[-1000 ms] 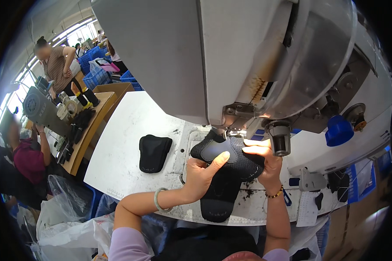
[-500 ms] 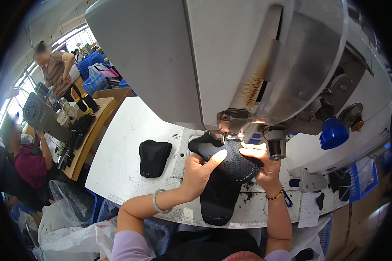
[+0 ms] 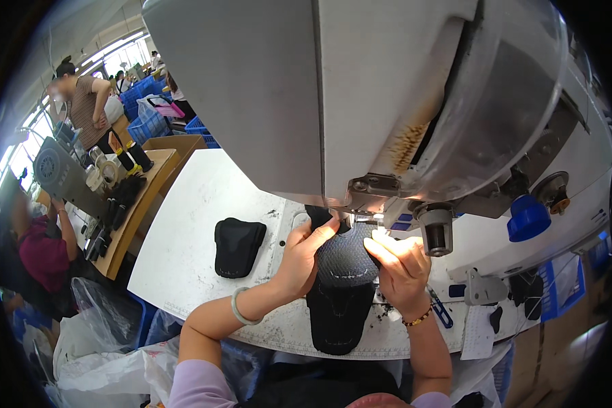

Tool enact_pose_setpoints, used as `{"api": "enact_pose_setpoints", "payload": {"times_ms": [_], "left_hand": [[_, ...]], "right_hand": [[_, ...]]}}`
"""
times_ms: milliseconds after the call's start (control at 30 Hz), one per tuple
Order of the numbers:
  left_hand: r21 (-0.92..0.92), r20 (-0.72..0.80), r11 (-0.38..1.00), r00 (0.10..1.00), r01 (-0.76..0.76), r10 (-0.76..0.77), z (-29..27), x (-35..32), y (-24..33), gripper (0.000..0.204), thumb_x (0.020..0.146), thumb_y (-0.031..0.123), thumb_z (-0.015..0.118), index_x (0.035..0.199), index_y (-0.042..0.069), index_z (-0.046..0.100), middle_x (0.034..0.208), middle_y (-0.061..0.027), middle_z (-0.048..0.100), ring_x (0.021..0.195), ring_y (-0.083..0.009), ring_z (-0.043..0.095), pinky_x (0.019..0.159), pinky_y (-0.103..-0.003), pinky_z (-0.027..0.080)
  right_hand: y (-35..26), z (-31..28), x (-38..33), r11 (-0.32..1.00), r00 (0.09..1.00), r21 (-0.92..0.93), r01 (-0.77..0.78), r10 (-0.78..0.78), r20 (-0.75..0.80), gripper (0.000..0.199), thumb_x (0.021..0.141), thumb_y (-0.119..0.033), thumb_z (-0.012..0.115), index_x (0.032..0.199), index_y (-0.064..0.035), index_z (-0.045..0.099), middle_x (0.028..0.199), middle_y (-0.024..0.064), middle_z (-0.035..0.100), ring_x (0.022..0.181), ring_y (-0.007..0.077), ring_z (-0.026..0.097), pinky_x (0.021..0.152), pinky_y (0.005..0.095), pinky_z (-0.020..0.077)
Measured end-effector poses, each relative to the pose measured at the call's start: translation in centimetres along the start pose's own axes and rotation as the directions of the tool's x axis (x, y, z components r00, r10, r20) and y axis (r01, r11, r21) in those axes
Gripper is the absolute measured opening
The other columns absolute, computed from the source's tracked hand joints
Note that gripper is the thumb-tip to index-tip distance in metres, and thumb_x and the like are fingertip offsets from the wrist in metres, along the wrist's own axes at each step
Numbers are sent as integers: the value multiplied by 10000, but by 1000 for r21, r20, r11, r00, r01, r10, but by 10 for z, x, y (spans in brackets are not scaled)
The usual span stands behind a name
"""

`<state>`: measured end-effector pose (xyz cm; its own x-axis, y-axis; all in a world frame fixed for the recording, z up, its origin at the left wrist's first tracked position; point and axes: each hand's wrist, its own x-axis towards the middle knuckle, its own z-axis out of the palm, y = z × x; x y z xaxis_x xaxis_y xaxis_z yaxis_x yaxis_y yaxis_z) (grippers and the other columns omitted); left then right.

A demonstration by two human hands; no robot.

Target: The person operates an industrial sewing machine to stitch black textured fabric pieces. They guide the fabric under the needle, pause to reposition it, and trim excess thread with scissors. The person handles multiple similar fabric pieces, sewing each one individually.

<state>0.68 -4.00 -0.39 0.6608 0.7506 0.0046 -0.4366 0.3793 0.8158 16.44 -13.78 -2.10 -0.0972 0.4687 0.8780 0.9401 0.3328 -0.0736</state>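
Observation:
A black mesh fabric piece, shaped like a shoe upper (image 3: 347,256), lies under the needle area of a large sewing machine (image 3: 370,194). My left hand (image 3: 302,257) grips its left edge, with the thumb on top near the presser foot. On the right edge, my right hand (image 3: 401,268) pinches the fabric between thumb and fingers. Just below, a longer black piece (image 3: 340,319) with pale stitch marks extends toward the table's front edge; whether it is joined to the mesh piece I cannot tell. Left of my hands sits another black upper piece (image 3: 240,247).
The white worktable (image 3: 183,224) carries dark lint. A blue-handled tool (image 3: 442,309) lies right of my right wrist, near a paper card (image 3: 479,332). Plastic bags (image 3: 115,360) hang at the front left. Two people work beyond, near a wooden table (image 3: 158,178) with thread spools.
The mesh piece has turned from a slant to nearly straight under the needle area. My left hand has moved up along its edge; my right hand has come down and inward.

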Motion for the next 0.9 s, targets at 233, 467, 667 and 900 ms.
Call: {"api": "enact_pose_setpoints", "payload": {"times_ms": [233,467,667,900], "left_hand": [[33,-7,999,1000,-3,3,0,-2,3,229,937,182,538,1056,-10,569,976,-54,611,853,-98,589,746,-243,484],[104,-40,988,992,-118,123,5,0,7,223,918,173,568,1042,-12,583,961,-52,620,842,-95,592,734,-239,488],[45,-47,993,993,-108,110,1,2,7,178,905,119,581,1004,-26,609,923,-61,641,792,-96,604,698,-224,494],[232,-275,968,947,-99,163,-91,-19,59,334,884,134,598,1099,-115,544,976,-158,653,828,-194,663,763,-291,557]], "right_hand": [[7,5,-3,994,997,105,8,0,-76,260,713,71,606,944,-46,622,964,97,635,777,242,591,674,338,447],[11,8,-4,992,996,122,-3,13,-83,200,712,39,626,881,-51,566,837,92,529,730,257,524,638,365,412],[18,11,-13,980,968,118,-161,180,-173,169,746,62,568,893,-19,551,877,117,551,763,256,534,697,350,442],[35,1,-3,908,881,104,-406,419,-218,206,780,74,575,972,0,576,984,123,609,857,257,577,722,314,475]]}}
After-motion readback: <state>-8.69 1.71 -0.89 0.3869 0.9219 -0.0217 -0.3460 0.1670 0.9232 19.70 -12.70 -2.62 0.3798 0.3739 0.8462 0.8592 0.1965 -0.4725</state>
